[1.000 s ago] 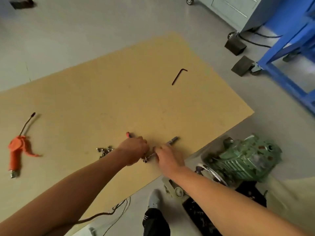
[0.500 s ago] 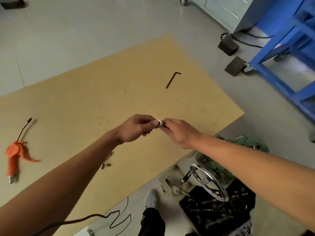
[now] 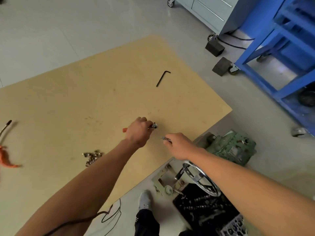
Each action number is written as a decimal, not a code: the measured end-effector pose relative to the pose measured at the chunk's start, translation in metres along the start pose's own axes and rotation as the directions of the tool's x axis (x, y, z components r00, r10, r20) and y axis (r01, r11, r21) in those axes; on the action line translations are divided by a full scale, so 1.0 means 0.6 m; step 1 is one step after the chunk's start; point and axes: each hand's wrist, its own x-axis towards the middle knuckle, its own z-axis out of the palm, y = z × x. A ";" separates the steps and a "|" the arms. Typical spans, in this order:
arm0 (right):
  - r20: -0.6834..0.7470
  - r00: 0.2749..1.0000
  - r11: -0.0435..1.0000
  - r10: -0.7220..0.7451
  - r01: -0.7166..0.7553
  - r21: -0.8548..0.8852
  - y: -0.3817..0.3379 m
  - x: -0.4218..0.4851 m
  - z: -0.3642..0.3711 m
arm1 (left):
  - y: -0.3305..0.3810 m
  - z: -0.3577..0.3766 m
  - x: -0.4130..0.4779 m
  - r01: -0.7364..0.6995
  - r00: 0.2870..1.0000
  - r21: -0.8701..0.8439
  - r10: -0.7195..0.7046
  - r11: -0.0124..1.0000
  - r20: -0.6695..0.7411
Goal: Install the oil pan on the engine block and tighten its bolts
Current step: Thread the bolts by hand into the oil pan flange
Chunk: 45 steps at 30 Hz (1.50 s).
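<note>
We see a tan board point(image 3: 81, 99) on grey floor, blue frame point(image 3: 279, 53) at two o'clock, green engine block point(image 3: 230, 148) at four. Our left hand point(image 3: 138, 131) grips a red-handled ratchet point(image 3: 154, 126); our right hand point(image 3: 179, 145) pinches a metal extension point(image 3: 165, 138). Half a second ago they touched; now apart. Bolts point(image 3: 92, 156) lie at eight.

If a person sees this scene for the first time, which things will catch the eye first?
Probably the two bare arms reaching over the tan board, the left hand gripping a red-handled ratchet and the right hand holding a thin metal piece. After that, the green engine block on the floor at right, and the bright blue frame in the upper right corner.
</note>
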 end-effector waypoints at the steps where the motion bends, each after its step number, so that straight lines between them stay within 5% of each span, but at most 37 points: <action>1: 0.007 1.000 1.000 -0.008 0.008 -0.011 -0.005 -0.004 0.010 | -0.003 0.017 0.004 -0.009 1.000 0.024 0.009 1.000 0.005; 9: 0.044 0.999 0.999 -0.003 0.005 -0.043 -0.026 -0.017 0.068 | -0.025 0.046 -0.039 0.016 0.998 0.135 -0.008 0.991 -0.056; 14: -0.007 0.995 0.994 -0.096 0.096 -0.047 -0.106 0.001 0.119 | -0.117 0.011 -0.176 0.214 0.960 0.193 -0.170 0.958 -0.222; 18: -0.005 0.986 0.986 -0.166 0.166 0.019 -0.169 0.012 0.166 | -0.203 0.004 -0.260 0.344 0.928 0.212 -0.297 0.915 -0.223; 30: 0.004 0.983 0.977 -0.183 0.182 0.115 -0.149 0.021 0.181 | -0.239 0.047 -0.227 0.150 0.884 0.097 -0.090 0.984 -0.459; 41: 0.010 0.968 0.952 -0.250 0.244 0.184 -0.187 0.005 0.181 | -0.237 0.022 -0.223 -0.031 0.921 0.205 0.108 0.978 -0.375; 43: 0.012 0.969 0.952 -0.245 0.238 0.194 -0.184 0.002 0.177 | -0.235 0.014 -0.218 0.042 0.941 0.145 0.010 0.989 -0.339; 45: 0.013 0.972 0.952 -0.234 0.227 0.205 -0.181 0.001 0.173 | -0.227 0.003 -0.206 0.291 0.917 -0.045 -0.292 0.956 -0.271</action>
